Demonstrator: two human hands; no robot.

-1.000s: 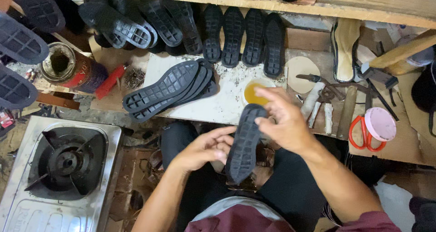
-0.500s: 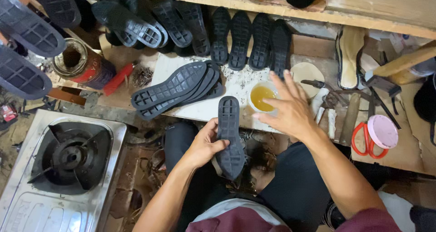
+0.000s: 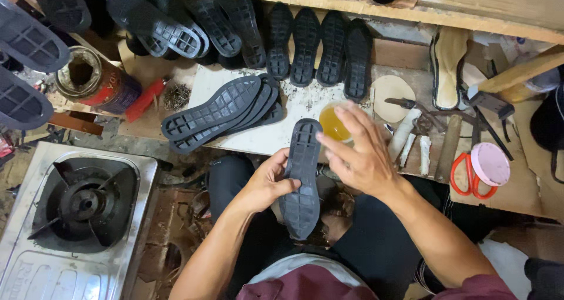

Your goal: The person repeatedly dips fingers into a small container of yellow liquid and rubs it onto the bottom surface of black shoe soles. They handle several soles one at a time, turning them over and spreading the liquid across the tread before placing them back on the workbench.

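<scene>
Black rubber shoe sole (image 3: 301, 177) sits tread-up over the person's lap, just off the workbench's (image 3: 517, 188) front edge, left hand (image 3: 265, 184) wrapped around its middle. Right hand (image 3: 358, 153) hovers open, fingers spread, above a small cup of yellow glue (image 3: 330, 124). Stack of soles (image 3: 220, 112) lies on the white board (image 3: 276, 137) beside it, gas burner (image 3: 79, 203) at far left

Bare forearms, maroon shirt, dark trousers, no gloves.

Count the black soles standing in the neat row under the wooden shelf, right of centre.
4: black soles side by side at and. Others further left overlap, so some there may be hidden.
</scene>
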